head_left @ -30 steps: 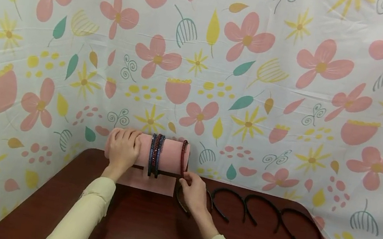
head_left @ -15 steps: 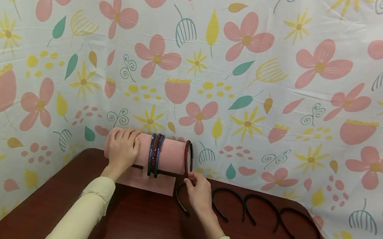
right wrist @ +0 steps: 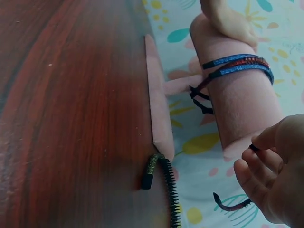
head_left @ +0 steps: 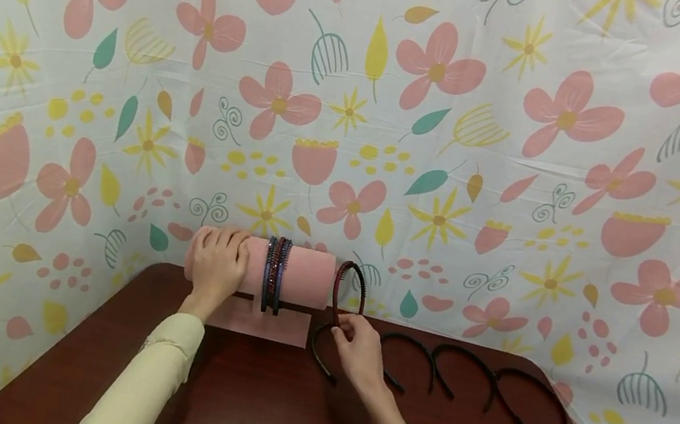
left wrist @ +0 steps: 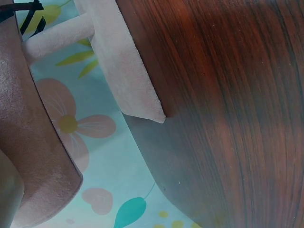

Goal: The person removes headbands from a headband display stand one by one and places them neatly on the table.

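Observation:
A pink padded headband stand [head_left: 309,273] has a horizontal roll on a post and flat base. My left hand [head_left: 218,263] grips the left end of the roll, fingers curved over its top. Two blue glitter headbands with a dark red one [head_left: 273,277] between them sit round the roll's middle. My right hand [head_left: 359,350] pinches one end of a dark red toothed headband [head_left: 338,289], upright just beyond the roll's right end and apart from it. In the right wrist view, that headband's other tip [right wrist: 232,207] shows below the fingers. The left wrist view shows the roll [left wrist: 38,142] but hides the left fingers.
Several dark headbands [head_left: 467,352] lie in a row on the brown table [head_left: 258,405], right of the stand. The nearest one [right wrist: 153,167], gold-glittered with black teeth, lies by the stand's base. A flower-patterned cloth [head_left: 429,145] hangs behind.
My right hand has drawn the dark red headband rightward off the roll's right end and turned it so its arch shows more. The left hand has stayed in place.

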Demonstrator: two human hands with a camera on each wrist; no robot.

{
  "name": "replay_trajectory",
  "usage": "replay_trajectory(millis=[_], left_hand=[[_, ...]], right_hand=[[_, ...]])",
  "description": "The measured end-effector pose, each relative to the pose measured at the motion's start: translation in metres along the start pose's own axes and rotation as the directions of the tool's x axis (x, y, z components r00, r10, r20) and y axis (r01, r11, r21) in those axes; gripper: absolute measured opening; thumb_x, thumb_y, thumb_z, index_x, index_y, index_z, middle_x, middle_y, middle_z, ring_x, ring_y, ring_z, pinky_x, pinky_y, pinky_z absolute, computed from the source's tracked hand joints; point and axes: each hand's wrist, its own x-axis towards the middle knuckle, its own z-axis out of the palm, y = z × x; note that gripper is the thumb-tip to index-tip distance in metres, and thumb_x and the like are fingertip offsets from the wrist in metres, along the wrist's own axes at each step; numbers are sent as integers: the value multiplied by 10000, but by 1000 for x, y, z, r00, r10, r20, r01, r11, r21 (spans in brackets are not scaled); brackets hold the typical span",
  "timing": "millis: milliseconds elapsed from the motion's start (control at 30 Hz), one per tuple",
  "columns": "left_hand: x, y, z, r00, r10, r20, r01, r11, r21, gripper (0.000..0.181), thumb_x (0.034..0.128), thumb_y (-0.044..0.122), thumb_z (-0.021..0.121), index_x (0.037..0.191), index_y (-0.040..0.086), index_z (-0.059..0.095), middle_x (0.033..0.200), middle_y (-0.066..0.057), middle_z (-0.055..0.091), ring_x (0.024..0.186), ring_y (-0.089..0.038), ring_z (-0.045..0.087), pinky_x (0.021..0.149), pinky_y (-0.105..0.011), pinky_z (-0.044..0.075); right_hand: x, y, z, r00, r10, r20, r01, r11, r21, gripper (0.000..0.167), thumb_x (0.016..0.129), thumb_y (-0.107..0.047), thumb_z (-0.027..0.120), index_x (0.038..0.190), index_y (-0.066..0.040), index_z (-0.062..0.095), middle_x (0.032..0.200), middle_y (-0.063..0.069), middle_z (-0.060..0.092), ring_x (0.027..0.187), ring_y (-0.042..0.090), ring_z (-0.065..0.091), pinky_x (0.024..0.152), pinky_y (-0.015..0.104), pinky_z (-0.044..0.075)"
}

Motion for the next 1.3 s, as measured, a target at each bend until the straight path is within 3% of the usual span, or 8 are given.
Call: replay_trajectory(millis=[833, 1067, 1300], left_hand=[[0, 2, 1, 999, 15, -36, -15, 1000, -21, 374, 1007, 273, 394, 1070, 96, 717, 1071, -117, 686, 1027, -327, 612, 1067, -520, 336], [-1, 1, -1, 1000, 2, 5, -2, 1000, -19, 388, 1012, 278, 379, 1097, 93, 709, 1094, -124, 677, 1038, -336, 600, 1082, -520, 318], [1, 1, -4, 1000, 10, -5, -10, 1000, -14, 363, 1003, 264, 407, 1089, 87, 711, 1088, -126, 680, 1033, -336, 599, 1083, -524, 324]], right_hand=[[-34, 9, -20, 997, -51, 61, 54, 997, -58, 206, 872, -80, 729, 1074, -119, 717, 855, -58, 657, 740, 56, 617, 629, 210, 497], [-39, 6, -28, 989, -68, 131, 81, 991, -103, 167, 865, -86, 730, 1031, -109, 728, 834, -55, 661, 702, 23, 590, 603, 199, 479], [-47, 7, -38, 971, -56, 233, 84, 990, -112, 156, 871, -87, 721, 1026, -71, 727, 817, -49, 639, 670, 7, 570, 575, 191, 475]])
